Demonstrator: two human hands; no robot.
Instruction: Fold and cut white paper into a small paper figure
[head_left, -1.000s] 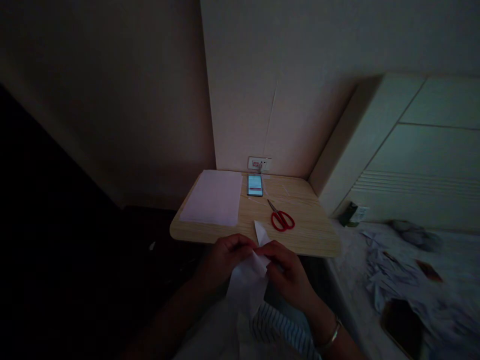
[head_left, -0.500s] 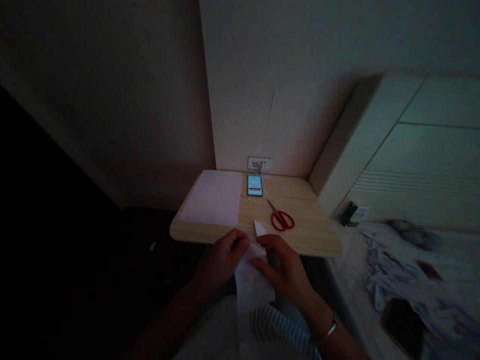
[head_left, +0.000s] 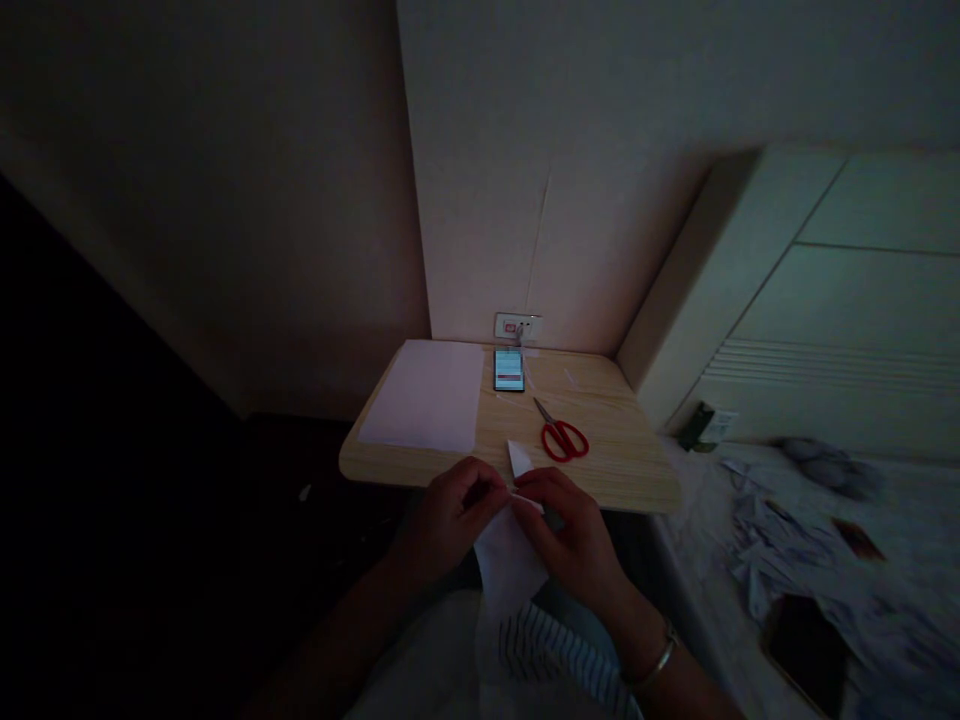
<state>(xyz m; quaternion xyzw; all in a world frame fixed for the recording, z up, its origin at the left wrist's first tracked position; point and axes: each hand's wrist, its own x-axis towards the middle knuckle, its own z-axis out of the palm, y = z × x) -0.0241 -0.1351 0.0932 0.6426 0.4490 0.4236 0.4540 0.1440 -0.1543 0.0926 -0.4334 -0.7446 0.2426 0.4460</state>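
Note:
Just off the table's front edge, my left hand point(head_left: 457, 515) pinches the top of a sheet of white paper point(head_left: 510, 565) between thumb and fingers. My right hand point(head_left: 566, 525) is closed on the same upper edge, its fingertips close to the left ones. The paper hangs down over my lap, and its top is partly hidden by my fingers. A small pointed paper piece point(head_left: 519, 457) shows at the table edge beyond my right fingers. Red-handled scissors point(head_left: 564, 438) lie on the table past my right hand, blades pointing away and to the left.
The light wooden table point(head_left: 622, 470) stands against the wall. On it are a stack of white paper point(head_left: 427, 395), a lit phone point(head_left: 509, 370) and thin paper strips. A wall socket point(head_left: 517, 326) is behind. Right is a bed with paper scraps point(head_left: 780, 550) and a dark tablet-like object point(head_left: 806, 645).
Both hands have drawn closer together at the paper's top edge. My right thumb has moved up to that edge, and the edge now appears folded over.

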